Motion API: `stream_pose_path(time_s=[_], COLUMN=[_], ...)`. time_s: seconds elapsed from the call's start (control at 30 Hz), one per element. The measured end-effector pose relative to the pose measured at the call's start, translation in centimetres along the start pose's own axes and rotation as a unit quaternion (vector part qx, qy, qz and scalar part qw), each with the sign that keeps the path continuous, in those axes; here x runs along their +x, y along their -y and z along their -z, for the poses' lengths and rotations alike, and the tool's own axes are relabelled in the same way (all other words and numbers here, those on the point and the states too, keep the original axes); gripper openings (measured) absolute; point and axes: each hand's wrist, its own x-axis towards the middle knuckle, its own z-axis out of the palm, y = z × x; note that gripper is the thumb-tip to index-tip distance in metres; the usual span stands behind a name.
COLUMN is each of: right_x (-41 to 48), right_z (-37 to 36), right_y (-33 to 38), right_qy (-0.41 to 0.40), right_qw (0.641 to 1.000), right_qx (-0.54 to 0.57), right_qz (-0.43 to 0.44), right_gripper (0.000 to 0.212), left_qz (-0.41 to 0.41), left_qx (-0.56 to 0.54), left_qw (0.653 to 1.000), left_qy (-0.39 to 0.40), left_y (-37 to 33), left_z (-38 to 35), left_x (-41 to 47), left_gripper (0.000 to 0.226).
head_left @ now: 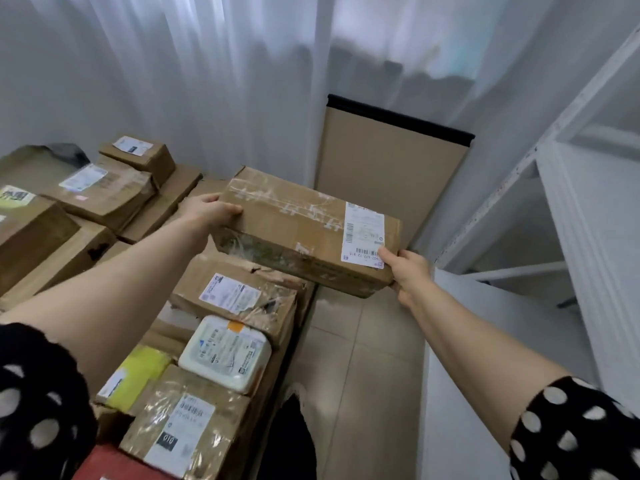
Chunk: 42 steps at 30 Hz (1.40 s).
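Head view: nearest, below the arms, a white padded parcel and a torn box lay on the pile, and they would likely take the hit if the cardboard box above them slipped. A slip looked possible, since both holds sat on the near side only. Glossy tape and a smooth shipping label gave little purchase. If the weight tipped away, the box could fall onto the pile or the bare floor beside it. A swing rightward might also knock the white shelf.

The cardboard box was in the air between the two hands, slightly tilted, with its right end out over the floor. The left hand gripped its left end, fingers curled over the top edge. The right hand pinched the near right corner, thumb on the label and fingers tucked beneath. Farther back a tan board stood against the curtain.
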Motion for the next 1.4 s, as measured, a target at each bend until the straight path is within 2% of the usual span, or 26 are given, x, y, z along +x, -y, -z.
stream_pose_path(time_s=[0.23,0.37,0.5,0.57,0.6,0.67,0.77,0.83,0.93,1.03,1.2,1.4], right_x=[10.2,14.1,17.2,17.9,18.1,18.4,18.5,18.6,18.9,19.1,19.5,19.5], right_z=[-7.1,-9.8,-11.9,-12.8,-13.2,-14.0,-15.0,-15.4,-15.5,-15.5,-16.0,-16.6], right_y=[0.4,-1.5,-3.6,-4.5,-5.0,-6.0,-7.4,-8.4,-9.9,-10.8,-10.7,-10.5], right_qy=[0.012,0.013,0.032,0.045,0.051,0.067,0.086,0.09,0.098,0.134,0.152,0.171], right_qw=[0.997,0.99,0.98,0.973,0.97,0.963,0.955,0.954,0.948,0.938,0.931,0.915], right_qx=[-0.025,-0.037,-0.055,-0.06,-0.061,-0.066,-0.095,-0.118,-0.164,-0.198,-0.237,-0.293], right_qz=[-0.074,-0.136,-0.189,-0.218,-0.232,-0.254,-0.268,-0.262,-0.254,-0.251,-0.231,-0.219], right_gripper=[0.026,0.029,0.029,0.029,0.029,0.029,0.036,0.057,0.101,0.118,0.106,0.096], left_qz=[0.049,0.087,0.133,0.157,0.159,0.164,0.189,0.206,0.229,0.244,0.278,0.294], left_qx=[0.046,0.086,0.124,0.152,0.175,0.235,0.308,0.346,0.417,0.447,0.44,0.401], left_qw=[0.997,0.991,0.982,0.974,0.969,0.955,0.928,0.911,0.876,0.858,0.854,0.867], left_qy=[-0.037,-0.047,-0.044,-0.056,-0.066,-0.08,-0.097,-0.089,-0.077,-0.065,-0.022,-0.015], left_y=[0.1,2.0,4.6,6.0,6.5,8.0,9.4,10.4,11.7,12.3,13.7,14.9], left_z=[-1.7,-2.3,-2.3,-2.1,-2.1,-1.9,-1.5,-1.3,-1.2,-1.6,-1.8,-1.5], left_x=[12.3,17.3,21.2,22.6,23.1,24.4,25.4,26.1,27.1,27.1,27.8,28.5], left_gripper=[0.051,0.024,0.021,0.006,0.006,0.029,0.043,0.051,0.063,0.074,0.089,0.066])
